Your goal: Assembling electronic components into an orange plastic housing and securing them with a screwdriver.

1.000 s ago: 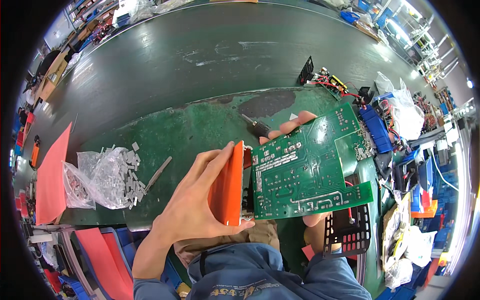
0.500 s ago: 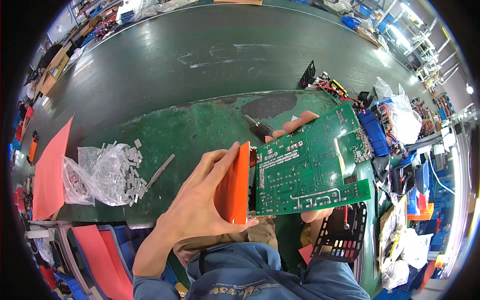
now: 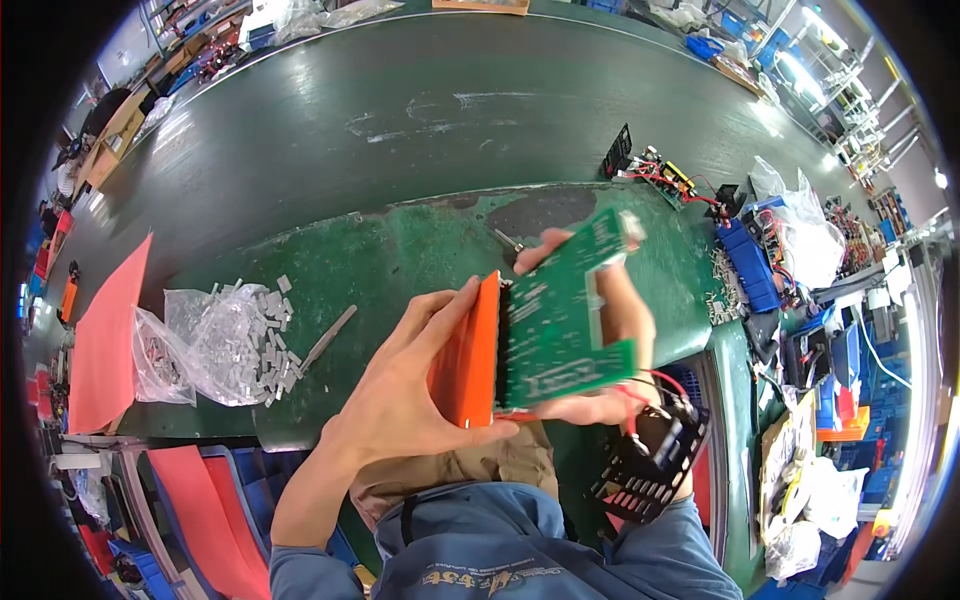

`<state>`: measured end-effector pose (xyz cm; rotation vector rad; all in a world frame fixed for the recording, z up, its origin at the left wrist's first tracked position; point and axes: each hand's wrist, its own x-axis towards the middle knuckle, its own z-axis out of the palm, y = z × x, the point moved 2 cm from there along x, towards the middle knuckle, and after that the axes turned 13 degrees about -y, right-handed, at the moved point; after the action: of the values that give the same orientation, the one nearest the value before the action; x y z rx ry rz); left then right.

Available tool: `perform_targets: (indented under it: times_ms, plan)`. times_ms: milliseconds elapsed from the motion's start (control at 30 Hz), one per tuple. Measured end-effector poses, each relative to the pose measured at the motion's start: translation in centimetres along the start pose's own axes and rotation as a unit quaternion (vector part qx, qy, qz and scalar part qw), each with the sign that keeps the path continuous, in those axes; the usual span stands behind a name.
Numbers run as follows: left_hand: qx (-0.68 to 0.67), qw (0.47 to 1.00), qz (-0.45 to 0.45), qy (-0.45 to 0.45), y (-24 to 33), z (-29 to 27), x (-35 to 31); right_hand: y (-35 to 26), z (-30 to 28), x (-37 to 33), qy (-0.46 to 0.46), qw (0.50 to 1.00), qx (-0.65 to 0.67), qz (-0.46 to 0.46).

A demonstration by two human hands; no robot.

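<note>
My left hand (image 3: 390, 390) is closed around an orange metal housing (image 3: 470, 355), thumb at its lower edge and fingers at the top. My right hand (image 3: 622, 330) grips a green circuit board (image 3: 560, 325) from behind, its solder side toward me. The board's left edge meets the open right side of the housing; how far it reaches inside is hidden. The board looks smeared by motion. Red wires (image 3: 665, 385) run from it to a black slotted panel (image 3: 655, 450) hanging beside my right wrist.
On the green bench, left, lie a clear plastic bag (image 3: 205, 340) with several small grey pieces and a tweezers-like tool (image 3: 328, 338). A screwdriver (image 3: 508, 240) lies beyond the board. At right stand another wired board (image 3: 665, 178), blue bins (image 3: 750, 265) and small metal parts (image 3: 722, 290).
The circuit board has moved left and turned more edge-on, further into the housing. My right hand has come round its right side. The black panel has swung and tilted.
</note>
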<state>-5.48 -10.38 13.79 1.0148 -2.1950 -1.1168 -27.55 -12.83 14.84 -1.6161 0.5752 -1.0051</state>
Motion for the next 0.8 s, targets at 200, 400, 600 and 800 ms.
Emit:
perform_targets:
  times_ms: [200, 400, 600, 800]
  plan:
    - [-0.141, 0.989, 0.033, 0.029, -3.7, -0.4, 0.2, 1.9, 0.9, 3.0, -0.058, 0.996, -0.059, 0.028]
    - [-0.429, 0.896, -0.036, 0.109, -7.5, 0.7, -0.2, 2.2, -1.1, 10.4, -0.168, 0.953, -0.25, 0.02]
    - [-0.655, 0.718, -0.03, 0.231, -6.0, 2.8, 1.0, 4.9, -0.4, 14.5, -0.236, 0.894, -0.286, 0.253]
    - [-0.655, 0.721, 0.038, 0.221, -8.6, 4.1, 1.3, 7.3, 0.1, 13.5, -0.159, 0.937, -0.261, 0.169]
